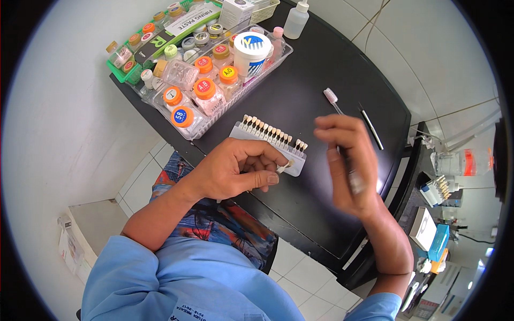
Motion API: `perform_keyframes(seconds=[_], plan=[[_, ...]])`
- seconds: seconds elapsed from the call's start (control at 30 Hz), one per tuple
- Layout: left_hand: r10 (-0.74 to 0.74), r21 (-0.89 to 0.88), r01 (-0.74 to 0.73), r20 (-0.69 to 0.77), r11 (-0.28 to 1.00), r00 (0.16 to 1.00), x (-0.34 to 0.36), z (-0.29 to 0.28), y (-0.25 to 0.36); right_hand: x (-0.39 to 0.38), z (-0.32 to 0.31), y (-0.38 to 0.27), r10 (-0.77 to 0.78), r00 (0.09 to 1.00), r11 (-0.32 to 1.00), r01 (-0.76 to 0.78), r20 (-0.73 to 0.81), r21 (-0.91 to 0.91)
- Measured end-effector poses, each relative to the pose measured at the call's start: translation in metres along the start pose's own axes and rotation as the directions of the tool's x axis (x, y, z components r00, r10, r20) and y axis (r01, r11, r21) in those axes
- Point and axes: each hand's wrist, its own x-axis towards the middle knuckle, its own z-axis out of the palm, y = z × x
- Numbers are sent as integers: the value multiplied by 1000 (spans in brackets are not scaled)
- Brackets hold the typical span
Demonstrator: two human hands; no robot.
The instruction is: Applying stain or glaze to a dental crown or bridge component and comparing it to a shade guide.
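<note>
My left hand (235, 168) is closed in a pinch, thumb and forefinger holding a small white piece (282, 168) with a yellowish end. It hovers over the near edge of a dental shade guide (243, 131), a grey holder with a row of tooth-coloured tabs; one gap shows toward the row's right end. To the right, my right hand (350, 166) is raised over the black table and blurred. Its fingers bend toward the thumb around a slim object (354, 182) with a greyish metallic end, mostly hidden by the hand.
A clear plastic basket (211, 120) of orange-lidded jars and a white tub (251, 51) stands at the far left, beside a green basket (120, 72). A squeeze bottle (296, 21) is behind. A toothbrush (331, 96) and a thin pen-like tool (372, 128) lie beyond my right hand.
</note>
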Motion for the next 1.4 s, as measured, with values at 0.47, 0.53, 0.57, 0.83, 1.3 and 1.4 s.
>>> perform_keyframes(seconds=[0.47, 0.53, 0.57, 0.83, 1.3, 1.4], plan=[[61, 89, -56, -50, 994, 997, 0, -2, 1, -11, 6, -4, 125, 985, 946, -82, -118, 314], [53, 87, -49, -43, 995, 998, 1, -1, 4, -7, 6, -3, 48, 996, 965, -26, -78, 261], [46, 87, -43, -37, 995, 998, 1, -1, 4, -6, 6, -3, -29, 999, 977, 35, -33, 211], [75, 116, -72, -20, 991, 997, 1, -2, 0, -5, 1, -10, -39, 999, 998, 40, -30, 41], [110, 185, -106, -10, 977, 994, 1, -2, -1, -5, 6, -12, -19, 999, 1000, 19, -34, 11], [157, 194, -149, -29, 970, 987, 1, -2, -4, -8, 5, -13, 154, 973, 986, -141, -173, 83]])
